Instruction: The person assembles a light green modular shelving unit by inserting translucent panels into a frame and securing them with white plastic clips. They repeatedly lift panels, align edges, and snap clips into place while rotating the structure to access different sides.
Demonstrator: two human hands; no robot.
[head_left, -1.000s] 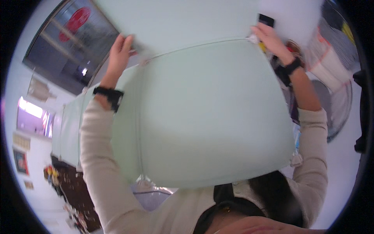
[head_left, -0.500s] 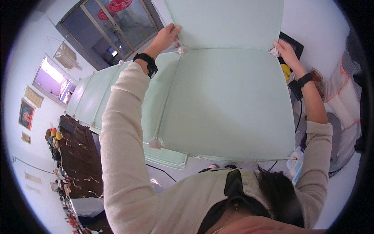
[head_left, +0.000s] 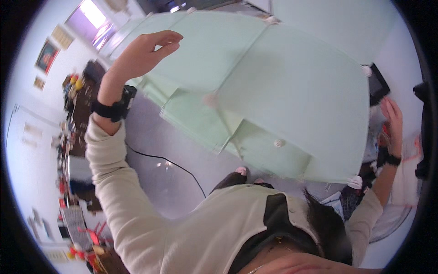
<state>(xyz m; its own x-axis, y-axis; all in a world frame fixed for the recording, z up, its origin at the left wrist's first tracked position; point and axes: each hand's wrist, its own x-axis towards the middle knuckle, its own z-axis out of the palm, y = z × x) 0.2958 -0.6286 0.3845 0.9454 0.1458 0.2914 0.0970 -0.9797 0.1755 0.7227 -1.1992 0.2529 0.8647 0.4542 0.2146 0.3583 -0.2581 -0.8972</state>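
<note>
A large pale green cover (head_left: 296, 91) with small white tufts at its corners lies spread out and billowing over pale green furniture (head_left: 191, 118) below it. My left hand (head_left: 146, 52) is raised over the cover's left part, fingers stretched apart and holding nothing. My right hand (head_left: 392, 121) hovers just off the cover's right edge, also open and empty. Both wrists carry black bands. A flat black object (head_left: 378, 84) lies past the cover's far right corner, close to my right hand.
A black cable (head_left: 175, 165) runs across the grey floor in front of the furniture. Dark furniture with clutter (head_left: 77, 105) stands along the left wall under framed pictures (head_left: 45, 55). A white fan (head_left: 394, 221) is at the lower right. My feet (head_left: 242, 171) stand by the furniture's front edge.
Both hands were gripping the cover's upper corners; now both have let go and opened. The cover has dropped away from me and spread out over the furniture.
</note>
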